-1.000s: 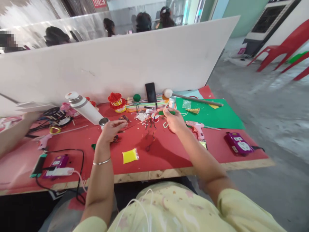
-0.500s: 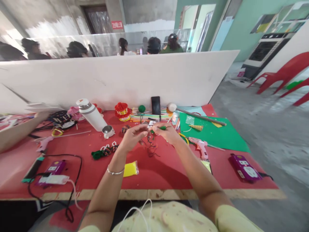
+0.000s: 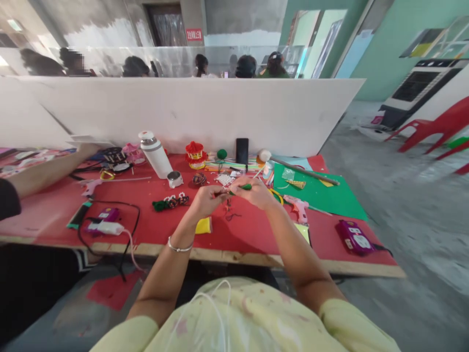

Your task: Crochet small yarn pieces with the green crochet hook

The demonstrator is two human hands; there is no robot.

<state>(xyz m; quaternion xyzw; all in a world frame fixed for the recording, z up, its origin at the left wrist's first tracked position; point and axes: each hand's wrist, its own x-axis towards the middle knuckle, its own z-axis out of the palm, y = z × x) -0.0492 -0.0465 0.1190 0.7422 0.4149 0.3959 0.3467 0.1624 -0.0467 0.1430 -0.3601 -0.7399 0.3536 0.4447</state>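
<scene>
My left hand is closed, thumb and fingertips pinching dark multicoloured yarn whose loose strands dangle over the red tabletop. Facing it, my right hand grips a slim green-handled tool, which looks like a crochet hook, its tip end pointing toward the left fingertips. The small work between the fingers is mostly hidden. Behind the hands lie white beads and a multicoloured yarn ball. A dark braided piece with a green end and white beads rests left of my left hand. A yellow packet lies beside my left wrist.
A white thermos with its metal cup stands left. Rightward are a pink glue gun, green sheet, rod and purple power socket. A phone leans on the white partition. A co-worker's arm reaches in at left.
The camera view has shifted, so the table appears higher. The left fingers have closed from a looser spread into a pinch. The right hand keeps its hold on the green-handled hook.
</scene>
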